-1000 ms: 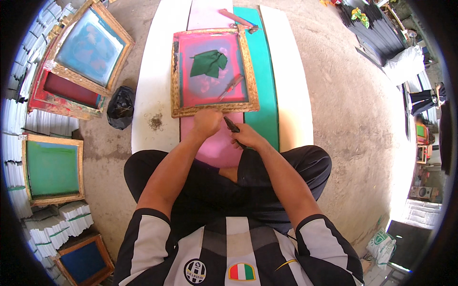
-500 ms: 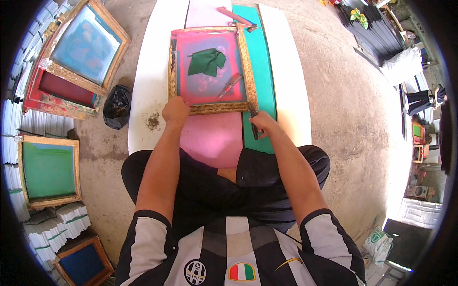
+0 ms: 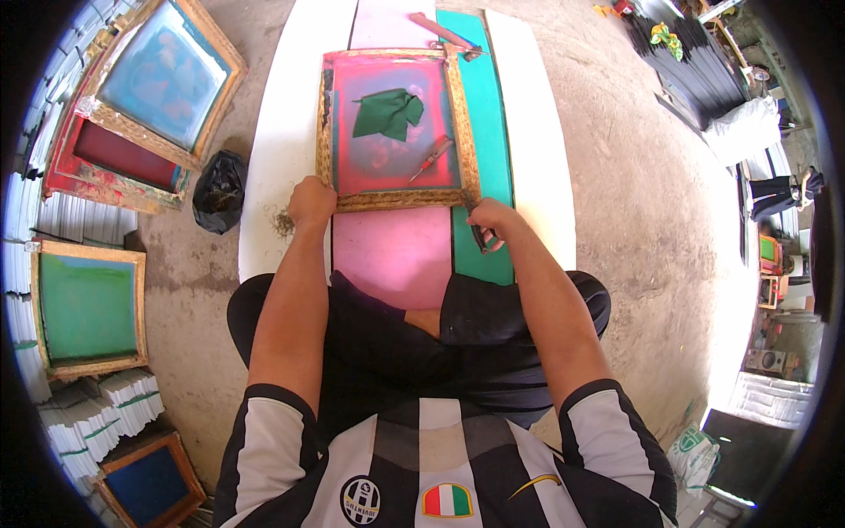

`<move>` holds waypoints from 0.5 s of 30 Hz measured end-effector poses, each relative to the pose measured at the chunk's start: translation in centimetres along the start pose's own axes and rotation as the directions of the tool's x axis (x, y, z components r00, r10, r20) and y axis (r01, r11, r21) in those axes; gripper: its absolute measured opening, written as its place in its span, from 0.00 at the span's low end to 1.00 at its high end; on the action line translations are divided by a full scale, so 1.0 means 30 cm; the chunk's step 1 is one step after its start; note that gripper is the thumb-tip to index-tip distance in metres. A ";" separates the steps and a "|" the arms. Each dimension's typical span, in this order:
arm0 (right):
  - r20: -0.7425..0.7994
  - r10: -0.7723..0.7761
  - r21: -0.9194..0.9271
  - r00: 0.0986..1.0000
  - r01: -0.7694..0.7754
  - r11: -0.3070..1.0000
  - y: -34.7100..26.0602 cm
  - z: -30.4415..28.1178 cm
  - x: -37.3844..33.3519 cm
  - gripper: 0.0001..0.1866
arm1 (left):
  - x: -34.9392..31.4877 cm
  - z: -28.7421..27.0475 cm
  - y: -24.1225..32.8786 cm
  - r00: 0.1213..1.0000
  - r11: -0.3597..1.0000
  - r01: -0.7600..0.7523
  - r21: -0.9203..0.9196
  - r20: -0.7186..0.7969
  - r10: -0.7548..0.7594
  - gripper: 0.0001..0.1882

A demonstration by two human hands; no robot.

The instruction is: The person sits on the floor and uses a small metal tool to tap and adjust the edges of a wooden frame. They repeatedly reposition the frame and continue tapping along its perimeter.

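Observation:
A wood-edged screen-printing frame [image 3: 396, 201] with pink and purplish mesh lies flat on the boards in front of me. My left hand [image 3: 312, 201] is closed on its near left corner. In my right hand [image 3: 495, 220] is a pair of dark pliers [image 3: 481, 239], its head against the frame's near right corner; the jaws are too small to make out. On the mesh rest a crumpled dark green cloth [image 3: 387, 114] and a red cutter-like tool [image 3: 431, 159]. A hammer [image 3: 447, 33] lies beyond the frame's far right corner.
White, pink and green boards [image 3: 544, 176] form the work surface. To the left are a black plastic bag [image 3: 218, 194], a blue-mesh frame [image 3: 167, 70], a green-mesh frame [image 3: 88, 308] and stacked white sheets [image 3: 119, 405]. Dark sheets [image 3: 682, 75] and a white sack [image 3: 744, 128] stand far right.
The frame has shifted slightly in the view, along with the boards. My left hand remains on its corner, and the pliers in my right hand have tilted a little.

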State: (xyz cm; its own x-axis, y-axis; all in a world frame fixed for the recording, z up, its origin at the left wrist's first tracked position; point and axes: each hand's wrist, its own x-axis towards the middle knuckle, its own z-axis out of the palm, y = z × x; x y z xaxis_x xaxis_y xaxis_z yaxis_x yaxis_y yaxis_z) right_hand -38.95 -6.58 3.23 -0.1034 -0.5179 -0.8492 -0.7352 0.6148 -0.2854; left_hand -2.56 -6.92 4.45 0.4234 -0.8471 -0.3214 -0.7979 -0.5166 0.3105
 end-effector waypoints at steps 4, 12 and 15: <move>0.081 0.036 0.025 0.996 -0.038 0.999 -0.018 -0.029 -0.001 0.16 | -0.004 -0.003 -0.004 1.000 1.000 -0.010 -0.003 -0.004 0.010 0.16; 0.165 0.122 0.014 0.979 -0.126 0.992 -0.038 -0.078 0.022 0.16 | -0.005 -0.007 0.004 1.000 1.000 -0.009 -0.007 0.016 0.009 0.15; 0.080 0.041 0.025 0.996 -0.043 0.999 -0.004 -0.041 0.019 0.14 | -0.007 -0.006 0.005 1.000 1.000 0.013 -0.003 0.019 -0.013 0.15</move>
State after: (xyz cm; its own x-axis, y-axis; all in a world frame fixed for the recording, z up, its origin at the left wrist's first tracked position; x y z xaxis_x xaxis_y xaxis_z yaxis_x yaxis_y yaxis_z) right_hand -39.74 -7.67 3.32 -0.0793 -0.4434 -0.8928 -0.7135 0.6508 -0.2598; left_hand -2.69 -6.85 4.72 0.4257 -0.8378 -0.3420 -0.7909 -0.5281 0.3092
